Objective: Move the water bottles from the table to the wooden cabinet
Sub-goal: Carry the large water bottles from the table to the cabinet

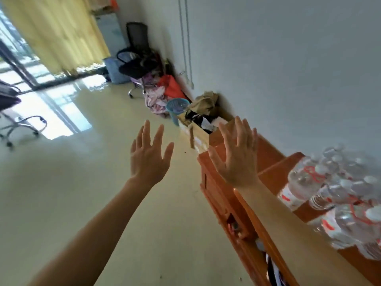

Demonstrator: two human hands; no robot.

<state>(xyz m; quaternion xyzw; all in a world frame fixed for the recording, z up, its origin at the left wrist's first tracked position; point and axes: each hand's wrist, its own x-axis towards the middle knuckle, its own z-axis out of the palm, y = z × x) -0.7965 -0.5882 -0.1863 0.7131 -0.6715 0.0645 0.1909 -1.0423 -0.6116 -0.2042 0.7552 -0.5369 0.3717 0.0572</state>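
The left hand [149, 159] and right hand [237, 162] are raised empty, fingers spread, likely free to fetch a load. Bottles [334, 195] sit clustered on the cabinet [274, 176] beside the wall [288, 79].

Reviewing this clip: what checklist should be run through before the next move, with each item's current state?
1. Left hand free: ok, open, holding nothing.
2. Right hand free: ok, open, holding nothing.
3. Water bottles on the wooden cabinet: ok, a cluster stands there.
4. Room for more on the cabinet: ok, bare wood shows beside the cluster.
5. Bottles remaining on the table: cannot tell, no table in view.
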